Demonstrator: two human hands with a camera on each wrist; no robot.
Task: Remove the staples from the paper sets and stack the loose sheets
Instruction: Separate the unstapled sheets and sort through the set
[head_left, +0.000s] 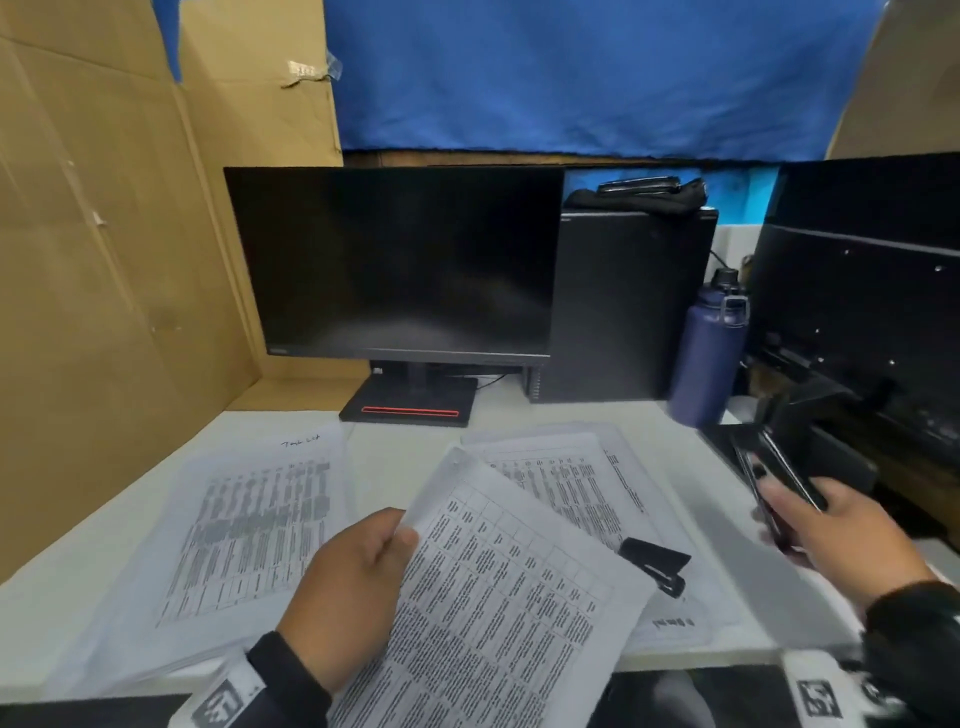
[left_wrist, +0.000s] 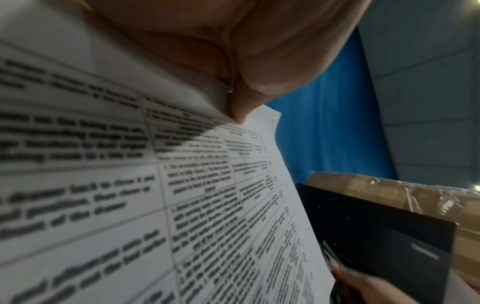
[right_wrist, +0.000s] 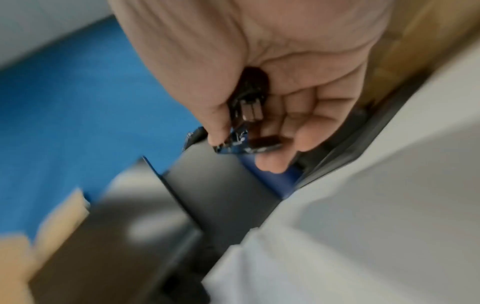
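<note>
A: So, the paper set (head_left: 498, 587) is up off the surface (head_left: 400, 457), held near its top left corner by the left hand (head_left: 348, 587), thumb on top and fingers curled underneath.

B: How will it handle?

A: Light and floppy, I'd say. The far edge sags already, and thin sheets like these crease or tear easily near a staple. The left wrist view shows a small mark at the top corner that may be the staple, too small to be sure. Best to keep pinching just beside that corner, so the sheets stay flat and aligned when the staple is pulled.

B: And the other hand?

A: The right hand (head_left: 826, 525) is off to the right, fingers clamped around a dark tool (right_wrist: 246, 115) with metal prongs, likely the staple remover. It's small, stiff and smooth, so a firm finger-and-thumb hold across its sides suits it.

B: What lies around?

A: A pile of printed sheets (head_left: 249, 525) lies to the left, more paper sets (head_left: 571, 483) lie behind the held one, and a black stapler (head_left: 657, 564) rests on them. Beyond stand a monitor (head_left: 395, 260) and a blue bottle (head_left: 709, 353).
</note>
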